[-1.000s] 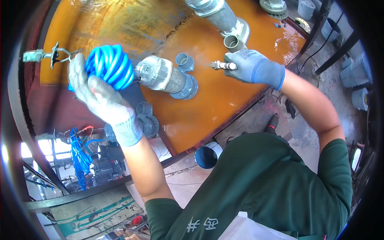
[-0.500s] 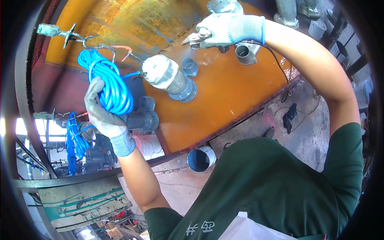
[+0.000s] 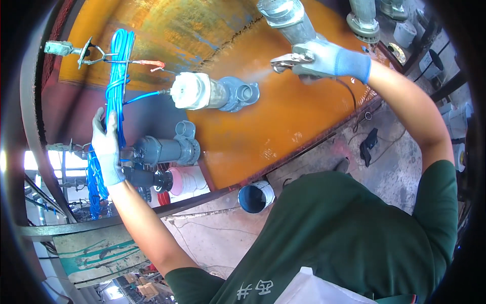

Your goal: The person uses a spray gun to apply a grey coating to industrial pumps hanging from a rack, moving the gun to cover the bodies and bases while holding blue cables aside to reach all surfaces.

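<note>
A bundled blue cable [image 3: 120,61] hangs from a hook [image 3: 96,55] at the left, seen edge-on. My gloved left hand [image 3: 106,144] grips its lower part, fingers pointing up. From the cable, a blue lead runs to a grey pump [image 3: 210,92] with a whitish end cap, which lies sideways in the view with its round outlet facing me. My gloved right hand [image 3: 324,58] is wrapped round a metal spray gun [image 3: 291,61], apart from the pump. A pale mist spreads from its nozzle toward the pump's outlet end.
Orange-coated panels [image 3: 243,147] stand behind the pump. Another grey pump [image 3: 167,149] is at the lower left, and one more [image 3: 286,20] at the top. A hose [image 3: 349,91] trails from the gun. A bucket [image 3: 255,196] stands on the floor near a dark cloth [image 3: 368,147].
The cable bundle and pump have turned, bringing the outlet round to the right. My left hand has shifted left and slightly down. My right hand and the spray gun have moved right and down.
</note>
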`<state>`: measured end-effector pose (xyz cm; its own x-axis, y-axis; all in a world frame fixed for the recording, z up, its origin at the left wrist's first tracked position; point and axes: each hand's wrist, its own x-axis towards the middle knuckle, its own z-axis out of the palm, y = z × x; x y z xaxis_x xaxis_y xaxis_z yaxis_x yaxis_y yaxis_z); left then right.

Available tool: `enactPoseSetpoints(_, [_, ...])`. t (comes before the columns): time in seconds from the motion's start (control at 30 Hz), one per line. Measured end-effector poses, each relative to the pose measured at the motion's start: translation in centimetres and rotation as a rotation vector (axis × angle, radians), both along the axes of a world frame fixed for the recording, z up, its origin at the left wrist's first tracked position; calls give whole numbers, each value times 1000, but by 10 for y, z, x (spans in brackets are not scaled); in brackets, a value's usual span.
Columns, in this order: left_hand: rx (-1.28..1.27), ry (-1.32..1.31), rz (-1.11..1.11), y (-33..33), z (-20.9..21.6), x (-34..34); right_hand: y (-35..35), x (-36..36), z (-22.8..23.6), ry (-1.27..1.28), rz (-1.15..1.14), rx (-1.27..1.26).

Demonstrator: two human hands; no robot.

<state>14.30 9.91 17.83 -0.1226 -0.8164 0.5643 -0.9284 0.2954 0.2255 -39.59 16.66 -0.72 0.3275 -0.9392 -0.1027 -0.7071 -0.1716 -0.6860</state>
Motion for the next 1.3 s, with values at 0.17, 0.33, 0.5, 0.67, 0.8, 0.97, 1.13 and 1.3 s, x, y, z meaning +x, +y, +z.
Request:
enactPoseSetpoints(0.17, [122,-302,149,-30,6,-35,95,2,-35,-339,-9,119])
enactPoseSetpoints(0.33, [17,-342,80,-51,-7,-40,140,29,-69,-807,-459,-192])
enactPoseSetpoints(0.5, [-1,-335,36,-52,-16,-28,183,49,-66,-710,-196,-324])
enactPoseSetpoints(0.67, [-26,-365,41,-38,-21,-40,207,69,-63,-757,-381,-286])
enactPoseSetpoints(0.8, [-76,-420,59,-35,-21,-51,220,78,-67,-783,-529,-408])
enactPoseSetpoints(0.97, [-66,-436,60,-31,-19,-44,239,95,-56,-567,-232,-305])
enactPoseSetpoints(1.13, [-105,-461,65,-42,-19,-32,240,105,-74,-708,-408,-412])
enactPoseSetpoints(1.3, [-120,-491,62,-48,-18,-28,238,120,-91,-772,-442,-272])
